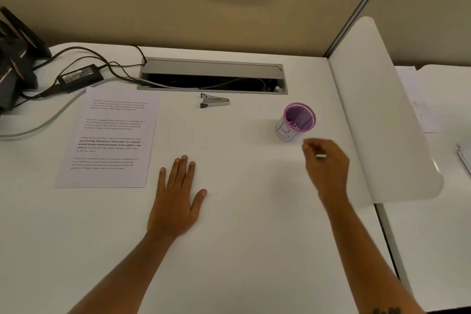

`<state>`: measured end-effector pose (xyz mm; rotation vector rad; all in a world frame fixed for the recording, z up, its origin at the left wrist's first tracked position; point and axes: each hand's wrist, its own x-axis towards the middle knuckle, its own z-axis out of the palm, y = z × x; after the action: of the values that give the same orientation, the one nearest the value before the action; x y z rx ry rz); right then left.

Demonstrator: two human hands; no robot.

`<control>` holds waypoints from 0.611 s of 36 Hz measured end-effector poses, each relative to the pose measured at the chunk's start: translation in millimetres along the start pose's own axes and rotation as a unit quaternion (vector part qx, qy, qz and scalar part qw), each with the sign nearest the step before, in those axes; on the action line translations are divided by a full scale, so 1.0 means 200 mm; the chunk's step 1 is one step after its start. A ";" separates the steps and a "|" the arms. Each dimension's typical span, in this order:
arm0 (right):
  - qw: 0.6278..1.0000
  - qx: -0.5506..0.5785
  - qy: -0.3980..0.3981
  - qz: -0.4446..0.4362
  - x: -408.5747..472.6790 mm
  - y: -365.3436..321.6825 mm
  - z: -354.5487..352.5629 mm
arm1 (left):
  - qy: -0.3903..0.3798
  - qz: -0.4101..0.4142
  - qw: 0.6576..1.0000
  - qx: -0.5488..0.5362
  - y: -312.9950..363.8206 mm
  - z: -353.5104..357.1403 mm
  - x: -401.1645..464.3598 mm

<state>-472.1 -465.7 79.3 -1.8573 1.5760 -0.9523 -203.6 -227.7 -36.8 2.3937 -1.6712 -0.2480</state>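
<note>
Your left hand (178,199) lies flat on the desk (242,250), fingers straight. Your right hand (327,163) hovers just beside the purple cup (297,122) near the desk's right edge, fingers curled; whether they pinch anything, I cannot tell.

Soft, even overhead light, faint shadows, wide-angle bending at edges, slight motion blur.

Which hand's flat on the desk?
The left hand, fingers straight, palm down on the white desk; the right hand, by the purple mesh cup, pinches a small pale item.
</note>
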 end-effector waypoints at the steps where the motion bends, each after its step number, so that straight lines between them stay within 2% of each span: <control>1: 1.000 -0.016 -0.006 0.001 -0.07 0.05 0.02 | -0.001 -0.001 1.000 -0.001 0.00 0.00 0.00; 4: 0.992 -0.102 -0.067 0.015 -0.26 0.17 0.08 | -0.002 -0.001 1.000 -0.004 0.01 -0.01 0.00; 6: 0.972 -0.203 -0.116 0.023 -0.36 0.22 0.12 | -0.003 -0.001 1.000 -0.006 0.01 -0.02 0.00; 8: 0.948 -0.287 -0.135 0.023 -0.43 0.23 0.16 | -0.005 -0.002 1.000 -0.005 0.01 -0.02 0.00; 11: 0.928 -0.345 -0.142 0.011 -0.49 0.22 0.24 | -0.007 -0.002 1.000 -0.005 0.01 -0.02 0.00; 16: 0.914 -0.374 -0.156 0.008 -0.49 0.20 0.32 | -0.005 -0.001 1.000 -0.007 0.02 -0.02 -0.01; 22: 0.936 -0.318 -0.151 0.014 -0.39 0.22 0.30 | -0.001 -0.001 1.000 -0.011 0.02 -0.03 0.00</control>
<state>-457.4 -400.2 -5.1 -2.2510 1.8335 -0.1079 -205.9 -227.6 -30.4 2.3801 -1.6589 -0.2676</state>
